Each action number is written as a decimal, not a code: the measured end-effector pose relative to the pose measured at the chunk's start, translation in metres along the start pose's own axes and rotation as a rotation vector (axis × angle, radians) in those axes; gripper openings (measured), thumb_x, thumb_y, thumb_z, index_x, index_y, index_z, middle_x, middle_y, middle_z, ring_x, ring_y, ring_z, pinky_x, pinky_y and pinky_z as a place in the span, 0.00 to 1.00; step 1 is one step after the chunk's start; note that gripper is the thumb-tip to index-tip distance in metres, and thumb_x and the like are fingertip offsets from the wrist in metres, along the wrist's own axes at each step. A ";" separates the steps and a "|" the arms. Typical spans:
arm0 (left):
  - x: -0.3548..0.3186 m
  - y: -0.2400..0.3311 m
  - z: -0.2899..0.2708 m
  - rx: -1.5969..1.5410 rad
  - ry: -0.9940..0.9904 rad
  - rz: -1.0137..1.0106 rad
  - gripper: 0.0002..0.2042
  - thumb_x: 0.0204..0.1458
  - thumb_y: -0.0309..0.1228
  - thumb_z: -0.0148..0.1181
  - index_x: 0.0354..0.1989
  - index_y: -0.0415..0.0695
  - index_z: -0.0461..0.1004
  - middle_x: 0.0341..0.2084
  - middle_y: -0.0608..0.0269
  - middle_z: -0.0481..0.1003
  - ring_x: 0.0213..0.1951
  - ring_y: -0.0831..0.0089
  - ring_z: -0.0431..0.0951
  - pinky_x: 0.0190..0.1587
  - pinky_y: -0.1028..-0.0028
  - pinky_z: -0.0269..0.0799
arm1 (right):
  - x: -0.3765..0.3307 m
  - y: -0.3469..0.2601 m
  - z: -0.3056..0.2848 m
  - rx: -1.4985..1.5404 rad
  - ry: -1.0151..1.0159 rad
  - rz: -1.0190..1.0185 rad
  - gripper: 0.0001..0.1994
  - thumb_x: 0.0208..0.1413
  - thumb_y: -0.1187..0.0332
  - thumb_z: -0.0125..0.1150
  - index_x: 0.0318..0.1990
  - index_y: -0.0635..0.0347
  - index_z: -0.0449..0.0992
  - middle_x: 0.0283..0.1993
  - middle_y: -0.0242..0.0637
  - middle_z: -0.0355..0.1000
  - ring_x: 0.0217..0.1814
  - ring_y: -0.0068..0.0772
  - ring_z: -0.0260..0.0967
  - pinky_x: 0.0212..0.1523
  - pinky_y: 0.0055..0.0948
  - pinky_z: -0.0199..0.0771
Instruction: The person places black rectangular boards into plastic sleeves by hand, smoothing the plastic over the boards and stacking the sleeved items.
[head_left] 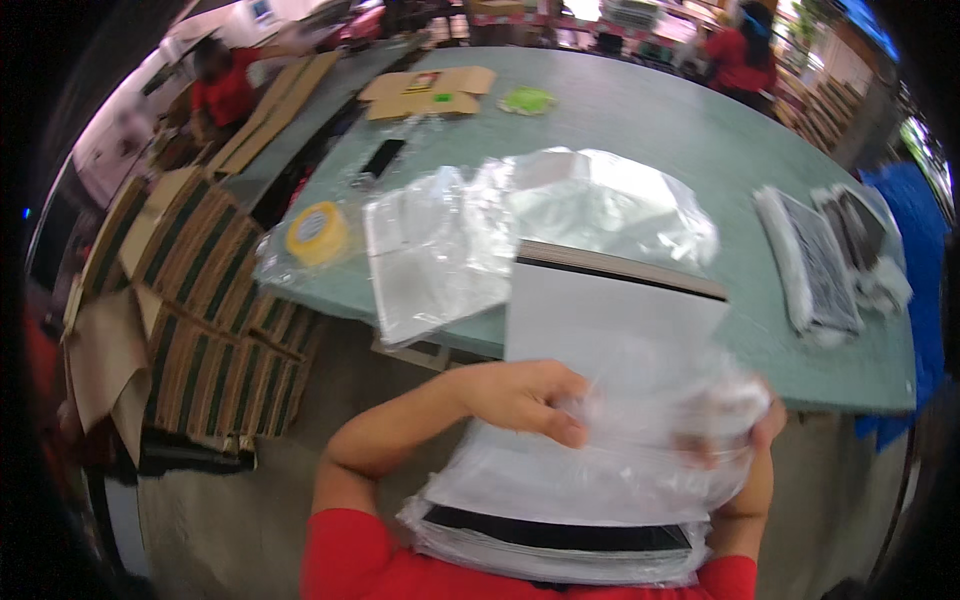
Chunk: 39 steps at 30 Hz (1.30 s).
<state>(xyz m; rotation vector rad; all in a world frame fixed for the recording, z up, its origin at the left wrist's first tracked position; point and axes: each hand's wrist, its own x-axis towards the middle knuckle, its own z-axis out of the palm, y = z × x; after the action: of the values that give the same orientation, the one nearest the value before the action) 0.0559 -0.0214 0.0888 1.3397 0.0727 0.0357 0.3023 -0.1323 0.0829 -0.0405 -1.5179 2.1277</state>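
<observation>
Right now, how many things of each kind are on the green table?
Yellow tape roll: 1
Flat cardboard box: 1
Lime-green thing: 1
Black phone-like thing: 1
Loose clear plastic bags: 2
Bagged flat packs: 2
Total: 8

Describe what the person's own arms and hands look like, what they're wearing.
Both forearms are bare, with short red sleeves showing at the lower edge of the head view. The left hand is bare, with no glove, ring or watch visible. The right hand is mostly veiled by clear plastic film; what shows of it seems bare as well. No wristbands or markings can be made out.
</observation>
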 end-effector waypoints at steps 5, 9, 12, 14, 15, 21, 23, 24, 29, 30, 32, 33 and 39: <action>0.003 0.024 0.002 0.223 -0.227 0.355 0.09 0.46 0.31 0.54 0.22 0.38 0.68 0.19 0.62 0.69 0.25 0.70 0.70 0.28 0.76 0.65 | 0.053 -0.013 0.004 -0.882 -0.463 1.202 0.12 0.51 0.64 0.48 0.27 0.64 0.71 0.29 0.39 0.68 0.34 0.32 0.66 0.38 0.34 0.63; 0.001 0.013 0.029 1.023 -0.316 -0.181 0.07 0.45 0.29 0.52 0.23 0.37 0.65 0.21 0.55 0.70 0.30 0.60 0.71 0.31 0.74 0.67 | -0.013 0.031 0.016 -1.688 0.077 1.166 0.08 0.41 0.64 0.52 0.20 0.56 0.73 0.24 0.36 0.70 0.36 0.37 0.67 0.48 0.45 0.56; -0.004 -0.026 0.006 1.523 -0.161 -0.559 0.15 0.48 0.33 0.46 0.42 0.37 0.63 0.25 0.52 0.71 0.31 0.57 0.72 0.39 0.63 0.66 | -0.010 0.019 0.025 -1.888 0.107 1.087 0.06 0.37 0.64 0.52 0.18 0.53 0.73 0.23 0.34 0.70 0.39 0.40 0.66 0.56 0.51 0.44; -0.011 -0.054 -0.017 1.978 0.191 -0.181 0.15 0.46 0.32 0.45 0.41 0.37 0.64 0.27 0.52 0.72 0.33 0.58 0.73 0.48 0.63 0.59 | 0.003 0.026 0.032 -2.021 0.179 0.660 0.06 0.37 0.65 0.52 0.18 0.52 0.74 0.22 0.33 0.70 0.40 0.40 0.65 0.59 0.51 0.35; -0.013 -0.059 -0.021 2.173 0.383 0.034 0.15 0.46 0.32 0.44 0.41 0.37 0.65 0.27 0.52 0.72 0.33 0.59 0.73 0.52 0.63 0.56 | 0.009 0.027 0.039 -1.961 0.132 0.726 0.06 0.38 0.65 0.51 0.19 0.52 0.74 0.23 0.33 0.70 0.41 0.40 0.65 0.60 0.51 0.33; -0.006 -0.017 0.006 2.067 -0.103 -0.495 0.12 0.43 0.32 0.45 0.28 0.36 0.72 0.24 0.55 0.73 0.35 0.60 0.72 0.57 0.64 0.47 | -0.008 0.030 0.020 -2.025 0.165 1.227 0.07 0.37 0.63 0.54 0.22 0.51 0.76 0.25 0.37 0.71 0.35 0.36 0.66 0.55 0.45 0.47; -0.013 -0.021 -0.012 1.989 0.064 -0.484 0.12 0.44 0.33 0.47 0.24 0.37 0.72 0.22 0.56 0.73 0.32 0.60 0.72 0.52 0.65 0.54 | 0.001 0.031 0.024 -1.803 0.149 1.126 0.06 0.37 0.65 0.55 0.23 0.53 0.76 0.25 0.37 0.71 0.35 0.36 0.66 0.50 0.42 0.55; -0.017 -0.025 -0.020 1.952 0.150 -0.478 0.12 0.44 0.33 0.47 0.22 0.38 0.73 0.21 0.56 0.72 0.31 0.60 0.72 0.50 0.65 0.57 | 0.007 0.028 0.028 -1.696 0.138 1.076 0.05 0.37 0.66 0.55 0.23 0.54 0.76 0.25 0.37 0.70 0.35 0.36 0.66 0.48 0.41 0.59; -0.035 -0.009 0.011 0.802 -0.028 -0.139 0.11 0.44 0.35 0.54 0.18 0.42 0.71 0.13 0.61 0.69 0.20 0.74 0.68 0.24 0.71 0.61 | -0.012 -0.044 0.018 -1.466 1.726 -0.004 0.12 0.34 0.77 0.55 0.31 0.59 0.67 0.24 0.34 0.66 0.27 0.28 0.65 0.27 0.28 0.65; -0.033 0.012 0.000 0.839 0.067 -0.089 0.10 0.45 0.34 0.54 0.18 0.41 0.70 0.13 0.61 0.67 0.18 0.76 0.66 0.23 0.72 0.60 | -0.022 -0.045 0.013 -1.601 1.830 -0.071 0.14 0.32 0.79 0.55 0.32 0.59 0.67 0.26 0.34 0.65 0.27 0.27 0.65 0.26 0.26 0.64; -0.038 0.026 -0.026 0.866 1.193 -0.089 0.05 0.44 0.30 0.54 0.24 0.41 0.70 0.13 0.63 0.66 0.18 0.78 0.65 0.24 0.71 0.60 | -0.011 -0.018 0.009 -1.701 1.583 0.007 0.21 0.27 0.81 0.55 0.36 0.59 0.66 0.32 0.36 0.64 0.28 0.28 0.65 0.26 0.26 0.65; -0.041 0.018 -0.047 0.944 1.445 -0.031 0.04 0.43 0.26 0.53 0.27 0.41 0.69 0.16 0.61 0.67 0.20 0.77 0.66 0.27 0.72 0.61 | 0.000 -0.006 0.009 -1.737 1.539 0.056 0.23 0.26 0.82 0.54 0.38 0.58 0.65 0.33 0.37 0.64 0.31 0.31 0.64 0.29 0.27 0.65; -0.015 -0.017 -0.052 1.446 1.030 0.337 0.18 0.32 0.13 0.48 0.36 0.40 0.68 0.30 0.58 0.67 0.36 0.65 0.67 0.36 0.74 0.63 | -0.018 0.001 -0.002 -1.807 1.573 0.158 0.31 0.22 0.90 0.42 0.42 0.57 0.69 0.39 0.41 0.63 0.43 0.38 0.61 0.43 0.25 0.62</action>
<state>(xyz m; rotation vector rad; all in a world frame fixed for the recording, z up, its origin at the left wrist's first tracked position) 0.0366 0.0238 0.0611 2.6187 0.8723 1.1442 0.3179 -0.1381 0.0767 -1.7964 -1.5182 -0.2609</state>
